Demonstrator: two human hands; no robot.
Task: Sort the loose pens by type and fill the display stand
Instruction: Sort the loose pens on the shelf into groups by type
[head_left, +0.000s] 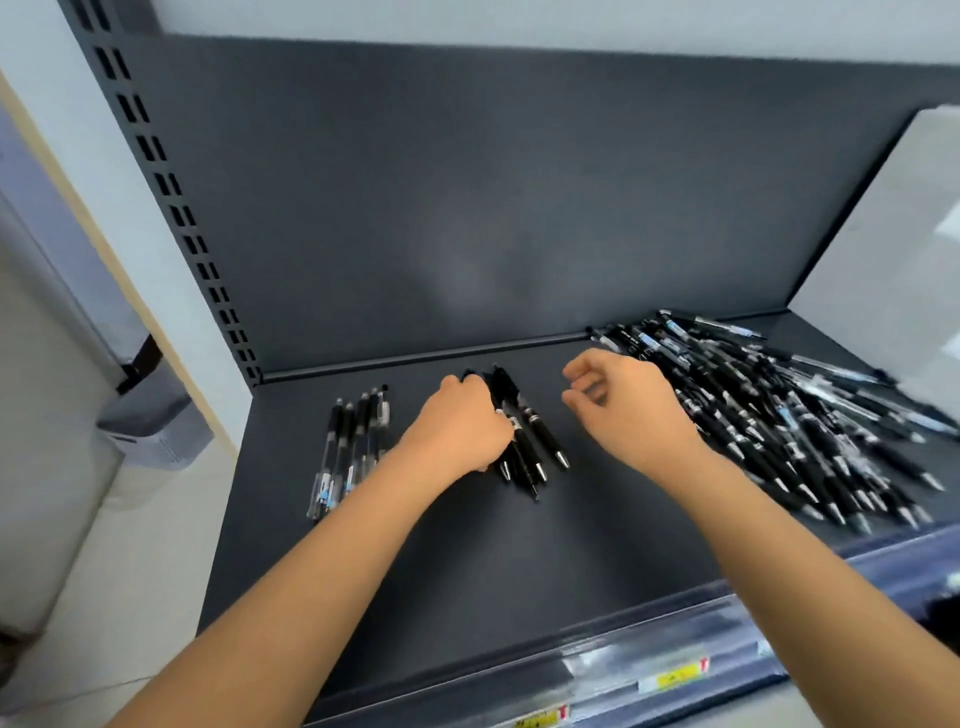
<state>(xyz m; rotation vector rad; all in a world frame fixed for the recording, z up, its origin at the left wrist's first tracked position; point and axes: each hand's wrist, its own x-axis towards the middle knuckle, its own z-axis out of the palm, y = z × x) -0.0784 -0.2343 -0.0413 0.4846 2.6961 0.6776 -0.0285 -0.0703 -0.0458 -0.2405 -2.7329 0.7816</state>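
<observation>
Left hand (462, 426): knuckles up, fingers curled down over the left side of the black pens (530, 441) at mid-shelf, gripping them.
Right hand (623, 405): raised just beside the loose pile, fingers loosely curled, nothing in it.
Black pens: a small bundle lying side by side on the dark shelf (467, 571), tips toward the front.
Clear pens (353, 447): a neat row left of the bundle, apart from it.
Loose pile (779, 415): many mixed pens heaped at the shelf's right end.
Back panel (467, 208): dark grey, upright behind everything.
</observation>
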